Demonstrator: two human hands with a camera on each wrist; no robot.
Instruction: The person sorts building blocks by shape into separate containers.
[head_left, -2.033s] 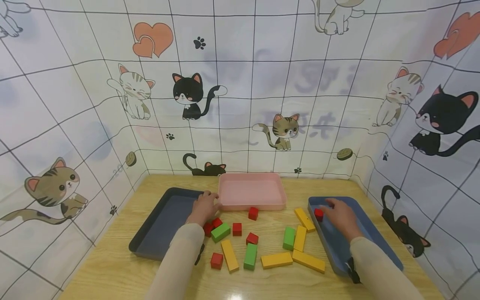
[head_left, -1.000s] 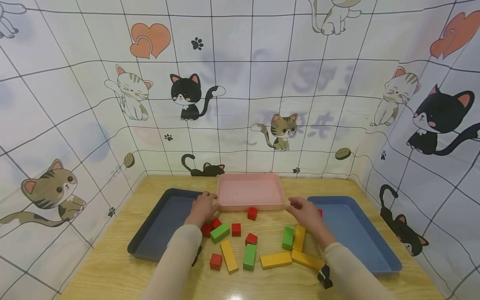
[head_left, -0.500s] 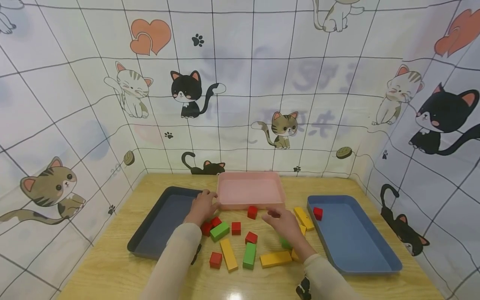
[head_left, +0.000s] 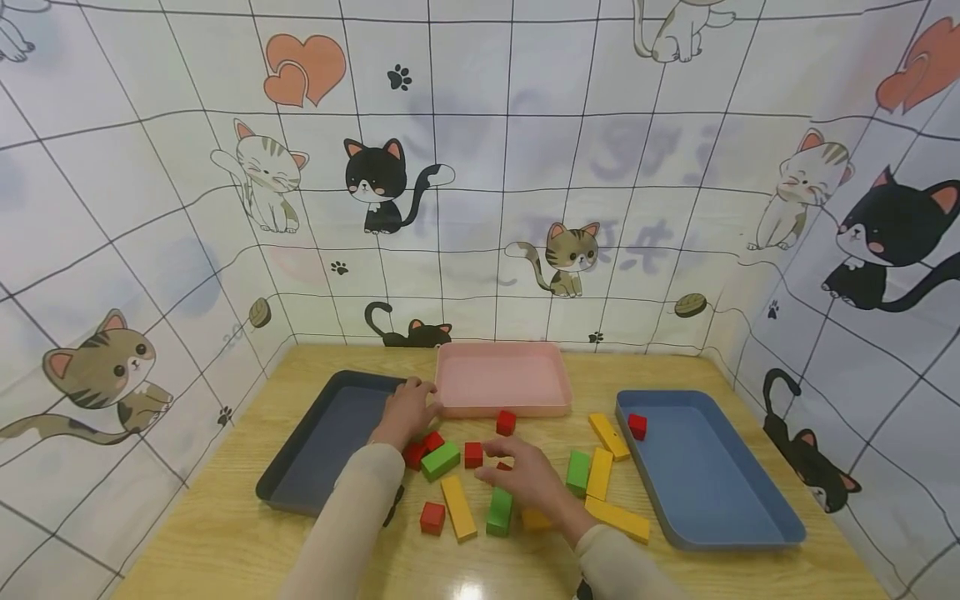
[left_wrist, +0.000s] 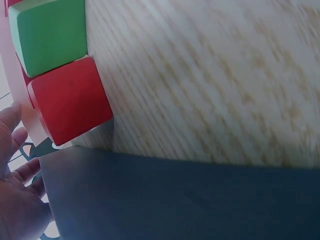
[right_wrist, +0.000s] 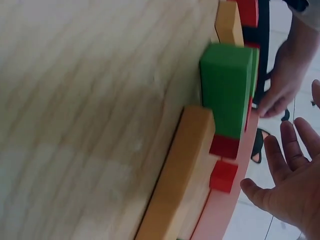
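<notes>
Red cube (head_left: pixel 473 454): one, mid-counter, just left of the right hand's fingertips. Right hand (head_left: pixel 528 479): above the blocks, thumb and fingers spread, grip pinching nothing; whether it touches the cube cannot be told. Partly covered by it: one more cube (head_left: pixel 505 468), red, and a yellow bar (head_left: pixel 536 520); beside them, a green bar (head_left: pixel 499 511). Left of the red cube: a green block (head_left: pixel 440 461), with two red blocks (head_left: pixel 414 456) partly behind the left hand (head_left: pixel 407 414). Left hand: fingers loosely spread, at the far right corner of the dark tray (head_left: pixel 333 450). Near left: a near cube (head_left: pixel 432 518), red, and a yellow strip (head_left: pixel 458 508). Far side: a far cube (head_left: pixel 506 422), red, in front of the pink tray (head_left: pixel 503 379). Right: three yellow blocks (head_left: pixel 617 518), one green piece (head_left: pixel 578 473), then the blue tray (head_left: pixel 716 475), one tray cube (head_left: pixel 637 427), red, inside its far left corner. Support: pale wooden counter (head_left: pixel 225 550). Surround: white cat-print cloth (head_left: pixel 465 75)
</notes>
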